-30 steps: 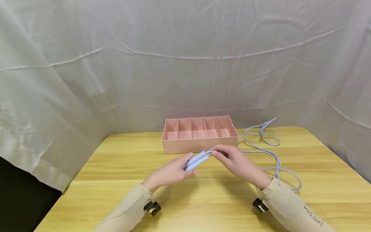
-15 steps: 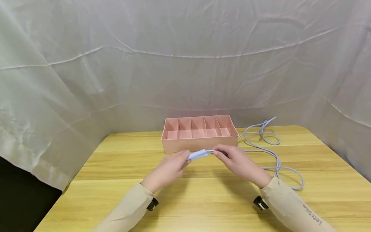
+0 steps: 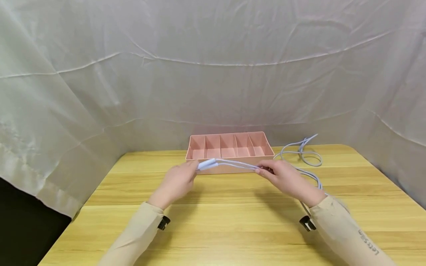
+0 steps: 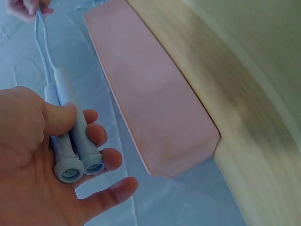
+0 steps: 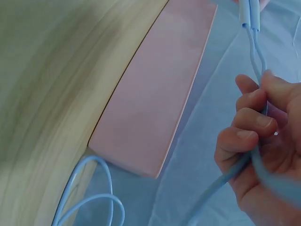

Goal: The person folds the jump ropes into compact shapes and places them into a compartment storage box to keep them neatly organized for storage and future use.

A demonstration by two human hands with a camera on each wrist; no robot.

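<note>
1. Both our hands are up over the desk [image 3: 233, 221], holding one blue jump rope.
2. Our left hand [image 3: 178, 181] curls around the two rope handles [image 4: 70, 141], side by side, so they stay together as one bundle.
3. Our right hand [image 3: 286, 177] pinches the two cords [image 3: 236, 165] a little way along. The cords look pulled straight between the hands, which we think keeps them neat.
4. Behind the hands sits the pink box [image 3: 229, 149] with five little rooms. It is just past the rope, but we cannot tell if they touch.
5. More of the rope lies in loose loops [image 3: 306, 157] on the desk, to the right of the box.
6. Only the left wrist view shows the round ends of the handles and the thumb [image 4: 59, 117] lying over them.
7. Only the right wrist view shows the fingers [image 5: 249, 127] wrapped round the cords from close up.
8. Only the head view shows the box's little rooms, which look bare.
</note>
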